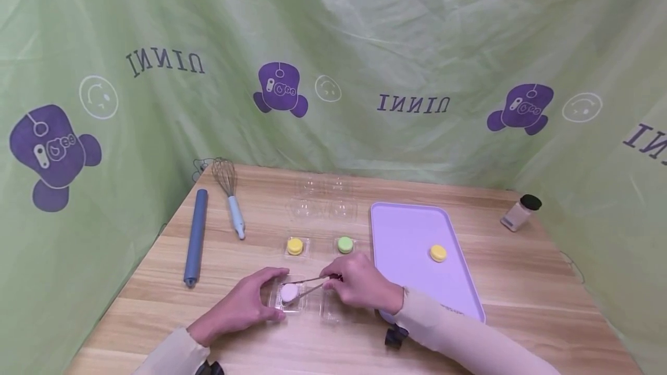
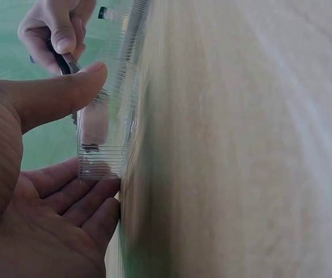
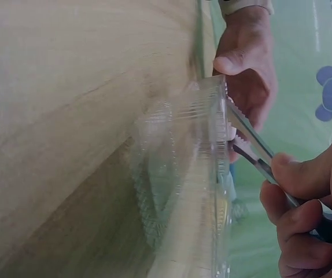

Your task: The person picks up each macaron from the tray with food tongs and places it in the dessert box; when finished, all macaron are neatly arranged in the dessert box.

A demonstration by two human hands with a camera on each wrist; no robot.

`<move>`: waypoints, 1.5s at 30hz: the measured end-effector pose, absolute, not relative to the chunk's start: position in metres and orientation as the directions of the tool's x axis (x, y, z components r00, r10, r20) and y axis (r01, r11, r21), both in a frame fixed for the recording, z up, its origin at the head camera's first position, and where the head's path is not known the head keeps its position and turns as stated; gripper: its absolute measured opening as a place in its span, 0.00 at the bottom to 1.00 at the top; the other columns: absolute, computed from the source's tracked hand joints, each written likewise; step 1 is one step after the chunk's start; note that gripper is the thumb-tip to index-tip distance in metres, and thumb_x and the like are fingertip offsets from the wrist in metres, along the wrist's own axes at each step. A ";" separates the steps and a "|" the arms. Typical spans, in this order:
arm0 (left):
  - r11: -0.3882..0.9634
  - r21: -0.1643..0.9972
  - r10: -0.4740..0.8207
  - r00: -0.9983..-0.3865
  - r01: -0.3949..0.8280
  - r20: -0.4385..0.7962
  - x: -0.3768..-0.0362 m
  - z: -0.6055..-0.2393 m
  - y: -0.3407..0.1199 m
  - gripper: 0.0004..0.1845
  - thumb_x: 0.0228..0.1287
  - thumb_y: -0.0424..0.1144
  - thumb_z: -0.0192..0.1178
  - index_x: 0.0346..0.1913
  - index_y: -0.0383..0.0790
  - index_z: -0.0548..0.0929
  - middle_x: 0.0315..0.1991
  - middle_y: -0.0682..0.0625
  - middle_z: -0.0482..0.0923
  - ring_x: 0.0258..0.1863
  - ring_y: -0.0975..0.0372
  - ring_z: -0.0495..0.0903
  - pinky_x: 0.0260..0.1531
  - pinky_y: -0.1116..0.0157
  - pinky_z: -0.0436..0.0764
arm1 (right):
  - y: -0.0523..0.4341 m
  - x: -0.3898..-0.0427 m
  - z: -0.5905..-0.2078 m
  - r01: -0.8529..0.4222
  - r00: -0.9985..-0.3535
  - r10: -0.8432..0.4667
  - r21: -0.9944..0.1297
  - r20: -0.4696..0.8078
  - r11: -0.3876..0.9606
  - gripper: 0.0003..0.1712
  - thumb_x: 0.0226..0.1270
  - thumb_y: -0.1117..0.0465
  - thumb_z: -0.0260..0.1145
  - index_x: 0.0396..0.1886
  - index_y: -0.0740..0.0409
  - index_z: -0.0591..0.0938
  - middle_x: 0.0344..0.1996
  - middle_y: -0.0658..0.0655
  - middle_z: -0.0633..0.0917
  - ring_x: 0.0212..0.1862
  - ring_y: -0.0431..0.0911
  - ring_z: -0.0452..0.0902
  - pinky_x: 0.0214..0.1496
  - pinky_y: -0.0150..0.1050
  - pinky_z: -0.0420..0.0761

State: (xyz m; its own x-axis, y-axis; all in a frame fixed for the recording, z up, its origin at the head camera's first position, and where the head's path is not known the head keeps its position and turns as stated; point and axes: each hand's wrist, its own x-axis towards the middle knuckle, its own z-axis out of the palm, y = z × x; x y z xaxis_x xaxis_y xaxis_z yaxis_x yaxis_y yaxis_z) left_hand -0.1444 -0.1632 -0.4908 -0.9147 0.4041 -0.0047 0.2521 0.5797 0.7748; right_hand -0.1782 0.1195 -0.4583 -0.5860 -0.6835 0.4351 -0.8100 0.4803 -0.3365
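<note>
A: So, the pale pink macaron [image 1: 289,292] sits in the near-left cup of a clear plastic clamshell tray [image 1: 318,305] at the front of the desk [image 1: 521,282], with the tips of the tweezers [image 1: 311,283] closing on either side of it.

B: Who holds what?

A: The right hand [image 1: 359,289] pinches the tweezers, thumb and fingers [image 3: 296,174] curled round the shanks. The left hand [image 1: 245,305] lies open beside the tray, thumb [image 2: 62,92] pressed on its rim and fingers flat along its side, apparently to keep the light plastic from sliding.

B: And farther out?

A: A yellow macaron [image 1: 294,246] and a green macaron [image 1: 345,244] sit in the tray's far cups. To the right lies a lilac tray [image 1: 411,230] carrying a second yellow macaron [image 1: 438,253]. Behind is an empty clear container [image 1: 323,198]; to the left, a whisk [image 1: 231,195] and a blue rolling pin [image 1: 196,236]; at the far right, a small spice jar [image 1: 520,213].
</note>
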 end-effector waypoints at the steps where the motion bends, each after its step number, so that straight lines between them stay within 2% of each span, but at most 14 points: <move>1: 0.579 0.776 0.403 -0.915 0.249 -0.007 -0.144 -0.491 -0.163 0.47 0.41 0.48 0.81 0.69 0.44 0.74 0.66 0.50 0.78 0.69 0.48 0.75 0.71 0.41 0.70 | 0.119 -0.178 -0.459 -0.813 -0.582 -0.686 -0.329 0.437 0.480 0.06 0.57 0.62 0.78 0.35 0.56 0.92 0.27 0.47 0.91 0.26 0.26 0.75 0.30 0.13 0.73; 5: 0.581 0.778 0.399 -0.917 0.241 -0.014 -0.143 -0.491 -0.163 0.47 0.42 0.48 0.81 0.69 0.45 0.74 0.67 0.50 0.78 0.69 0.49 0.75 0.71 0.43 0.70 | 0.118 -0.177 -0.461 -0.815 -0.579 -0.690 -0.315 0.433 0.486 0.06 0.56 0.62 0.78 0.34 0.55 0.92 0.27 0.47 0.91 0.25 0.27 0.75 0.30 0.13 0.73; 17: 0.576 0.778 0.406 -0.914 0.251 -0.006 -0.143 -0.490 -0.164 0.46 0.43 0.49 0.81 0.69 0.45 0.74 0.67 0.49 0.78 0.69 0.48 0.75 0.71 0.42 0.70 | 0.115 -0.175 -0.456 -0.774 -0.630 -0.695 -0.354 0.348 0.525 0.06 0.60 0.61 0.75 0.37 0.55 0.92 0.28 0.47 0.91 0.24 0.26 0.70 0.26 0.12 0.68; 26: 0.584 0.774 0.399 -0.917 0.246 -0.009 -0.143 -0.490 -0.163 0.46 0.42 0.49 0.81 0.69 0.44 0.74 0.66 0.49 0.78 0.68 0.48 0.75 0.70 0.43 0.71 | 0.115 -0.176 -0.456 -0.772 -0.629 -0.703 -0.369 0.331 0.517 0.07 0.60 0.61 0.76 0.38 0.57 0.92 0.29 0.49 0.92 0.24 0.27 0.70 0.25 0.12 0.67; 33: 0.582 0.776 0.396 -0.918 0.244 -0.008 -0.143 -0.491 -0.163 0.46 0.42 0.49 0.81 0.69 0.44 0.75 0.66 0.49 0.78 0.69 0.48 0.75 0.71 0.42 0.70 | 0.114 -0.179 -0.457 -0.730 -0.670 -0.697 -0.401 0.257 0.554 0.08 0.60 0.61 0.75 0.40 0.56 0.91 0.32 0.52 0.92 0.23 0.26 0.67 0.21 0.14 0.66; 41: 0.586 0.774 0.391 -0.920 0.239 -0.011 -0.144 -0.490 -0.162 0.46 0.42 0.50 0.81 0.69 0.45 0.75 0.66 0.50 0.78 0.68 0.48 0.75 0.71 0.42 0.70 | 0.116 -0.176 -0.454 -0.711 -0.691 -0.682 -0.397 0.239 0.581 0.10 0.61 0.59 0.75 0.42 0.55 0.90 0.33 0.51 0.92 0.30 0.28 0.79 0.31 0.13 0.75; 45: 0.585 0.775 0.392 -0.920 0.237 -0.014 -0.144 -0.489 -0.162 0.46 0.42 0.50 0.81 0.68 0.45 0.75 0.66 0.49 0.78 0.68 0.48 0.75 0.71 0.41 0.70 | 0.117 -0.176 -0.452 -0.705 -0.697 -0.674 -0.403 0.244 0.583 0.11 0.60 0.59 0.76 0.42 0.55 0.90 0.32 0.51 0.92 0.30 0.29 0.80 0.31 0.14 0.76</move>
